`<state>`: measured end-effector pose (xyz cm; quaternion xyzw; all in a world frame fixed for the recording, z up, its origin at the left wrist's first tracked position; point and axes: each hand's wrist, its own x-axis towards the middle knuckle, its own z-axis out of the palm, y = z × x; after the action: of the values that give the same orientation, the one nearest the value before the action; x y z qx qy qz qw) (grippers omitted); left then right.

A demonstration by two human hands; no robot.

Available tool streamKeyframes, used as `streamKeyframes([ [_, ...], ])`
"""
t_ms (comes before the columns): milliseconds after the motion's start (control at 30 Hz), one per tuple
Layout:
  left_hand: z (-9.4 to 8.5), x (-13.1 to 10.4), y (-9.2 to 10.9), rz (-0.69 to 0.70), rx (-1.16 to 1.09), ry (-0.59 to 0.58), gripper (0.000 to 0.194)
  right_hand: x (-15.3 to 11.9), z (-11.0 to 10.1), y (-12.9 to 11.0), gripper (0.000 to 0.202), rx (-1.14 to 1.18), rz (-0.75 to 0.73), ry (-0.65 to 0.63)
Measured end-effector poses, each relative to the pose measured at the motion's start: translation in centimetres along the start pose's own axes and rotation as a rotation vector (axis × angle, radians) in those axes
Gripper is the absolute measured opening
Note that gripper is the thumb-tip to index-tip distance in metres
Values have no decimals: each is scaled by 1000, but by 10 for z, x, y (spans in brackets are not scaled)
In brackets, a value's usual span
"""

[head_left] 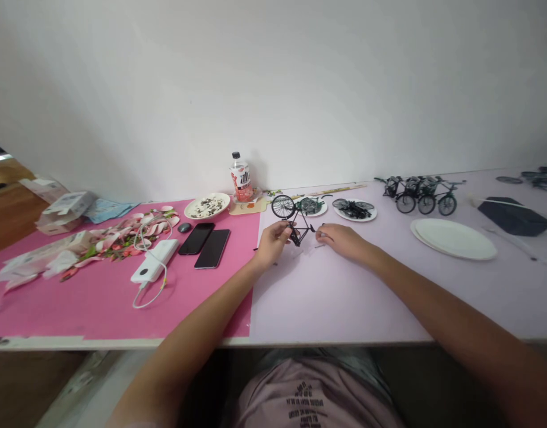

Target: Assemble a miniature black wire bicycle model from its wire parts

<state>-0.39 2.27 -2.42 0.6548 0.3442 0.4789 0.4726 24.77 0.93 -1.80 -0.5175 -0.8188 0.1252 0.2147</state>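
My left hand (272, 242) grips a small black model bicycle (303, 228) between thumb and fingers, above the lilac table covering. The bicycle is tilted, with a spoked wheel at its upper end. To its right, my right hand (337, 239) has its fingertips pinched together close to the frame. What those fingers hold, if anything, is too small to make out. A few small dark and clear bits lie on the table below the hands.
Behind the hands are plates of green parts (312, 206) and black parts (356, 210). Several model bicycles (427, 195) stand at the right, near stacked white plates (455, 239). Leftward are two phones (212, 248), a power bank (155, 261), a bottle (242, 178) and scattered petals (117, 235).
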Motion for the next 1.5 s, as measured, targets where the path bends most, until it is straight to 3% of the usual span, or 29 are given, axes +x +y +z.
streamKeyframes([
  [200,0,1,-2,-6,-62,82,57,0,4,-6,16,160,54,266],
  [300,1,2,-2,-13,-96,100,57,0,5,-14,14,235,18,469],
  [400,5,1,-3,-9,-106,102,61,-2,8,-28,17,305,-61,550],
  [600,14,-5,-2,-41,-27,63,61,-9,18,-53,18,348,-158,485],
  [1000,20,-12,6,-42,50,17,52,-10,22,-55,20,395,-145,469],
  [1233,21,-13,8,24,156,48,37,-12,21,-58,23,540,-33,426],
  [1500,21,-15,15,89,261,70,26,-11,18,-59,43,731,123,299],
])
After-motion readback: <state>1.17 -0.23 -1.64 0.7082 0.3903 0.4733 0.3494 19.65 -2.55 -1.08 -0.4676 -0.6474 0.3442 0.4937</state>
